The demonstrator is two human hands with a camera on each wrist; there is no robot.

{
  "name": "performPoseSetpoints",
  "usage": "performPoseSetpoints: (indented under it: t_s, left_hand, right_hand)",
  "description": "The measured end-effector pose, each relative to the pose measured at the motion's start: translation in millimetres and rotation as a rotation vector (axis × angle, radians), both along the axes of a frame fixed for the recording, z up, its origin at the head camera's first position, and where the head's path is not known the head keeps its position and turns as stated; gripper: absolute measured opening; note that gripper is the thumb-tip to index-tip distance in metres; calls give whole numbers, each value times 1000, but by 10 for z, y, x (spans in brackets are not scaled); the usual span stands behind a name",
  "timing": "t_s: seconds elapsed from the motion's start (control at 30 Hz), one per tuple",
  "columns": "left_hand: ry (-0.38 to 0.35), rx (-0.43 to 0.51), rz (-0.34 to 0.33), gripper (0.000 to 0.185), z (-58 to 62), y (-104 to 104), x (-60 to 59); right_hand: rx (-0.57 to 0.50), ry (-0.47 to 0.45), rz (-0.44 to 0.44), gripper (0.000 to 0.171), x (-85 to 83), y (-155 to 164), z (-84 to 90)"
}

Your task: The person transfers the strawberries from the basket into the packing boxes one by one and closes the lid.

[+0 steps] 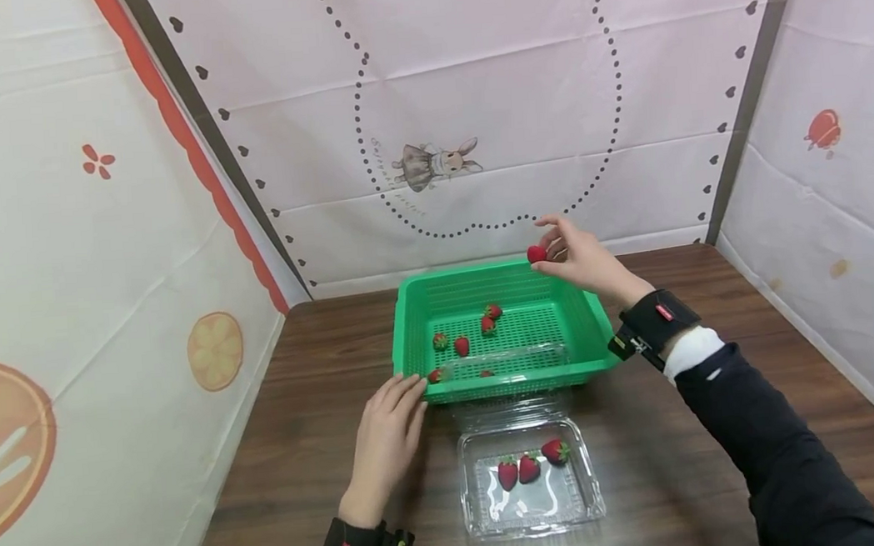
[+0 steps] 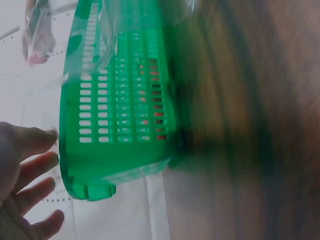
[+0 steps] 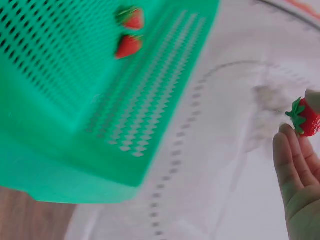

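My right hand [image 1: 567, 252] pinches a red strawberry [image 1: 537, 253] above the far right corner of the green basket [image 1: 410, 325]; the right wrist view shows the strawberry [image 3: 306, 118] at my fingertips. Several strawberries [image 1: 461, 346] lie on the basket floor. My left hand [image 1: 386, 430] lies flat on the table with straight fingers touching the basket's near left corner [image 2: 90, 175]. In front of the basket stands a clear plastic clamshell box [image 1: 529, 501] with three strawberries [image 1: 527, 469] inside.
The dark wooden table [image 1: 682, 475] is walled in by printed cloth panels at the back [image 1: 474, 137], left and right. The box's clear lid [image 1: 510, 360] leans over the basket's near wall.
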State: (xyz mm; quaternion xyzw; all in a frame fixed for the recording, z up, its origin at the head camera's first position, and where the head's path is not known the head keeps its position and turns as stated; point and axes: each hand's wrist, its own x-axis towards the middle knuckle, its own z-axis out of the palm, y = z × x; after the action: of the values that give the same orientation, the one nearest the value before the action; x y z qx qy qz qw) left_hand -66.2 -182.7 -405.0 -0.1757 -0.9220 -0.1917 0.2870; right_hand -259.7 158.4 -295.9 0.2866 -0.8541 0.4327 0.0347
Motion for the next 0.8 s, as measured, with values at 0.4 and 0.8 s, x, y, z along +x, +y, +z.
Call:
performPoseSetpoints:
  t_s: [0.4, 0.8]
  left_hand:
    - [-91, 148, 53, 31, -160, 118, 534]
    - [-312, 303, 64, 27, -297, 387, 781]
  right_hand:
    - [-196, 225, 132, 33, 813, -8, 128]
    - [-152, 385, 329, 37, 1350, -24, -132]
